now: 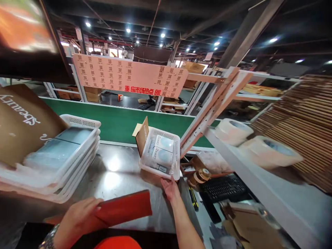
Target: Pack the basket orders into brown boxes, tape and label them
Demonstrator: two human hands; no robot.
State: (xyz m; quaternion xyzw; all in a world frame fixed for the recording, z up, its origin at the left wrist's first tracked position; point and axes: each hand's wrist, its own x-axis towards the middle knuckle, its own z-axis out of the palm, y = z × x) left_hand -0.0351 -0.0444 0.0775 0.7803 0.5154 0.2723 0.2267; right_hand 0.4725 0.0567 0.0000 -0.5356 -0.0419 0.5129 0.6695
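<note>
My left hand (pixel 79 212), with a metal-banded watch at the wrist, is closed round a flat reddish-brown cardboard piece (pixel 127 207) above the near edge of the steel table. My right hand (pixel 170 188) is at the near edge of a white perforated plastic basket (pixel 175 167), its fingers at the rim and partly hidden underneath. Inside the basket lie white and pale-blue boxes (pixel 163 152) lettered "Sbeauty" and a small grey item (pixel 163 168). An open brown carton (pixel 142 138) leans upright against the basket's left side.
Stacked white baskets (pixel 90 152) with pale-blue boxes and a large brown carton (pixel 23 121) stand left. At right are a yellow-black cutter (pixel 193 199), a keyboard (pixel 224 186), a tape roll (pixel 202 175) and a shelf with large tape rolls (pixel 233 131). A slanted post (pixel 207 110) rises beside the basket.
</note>
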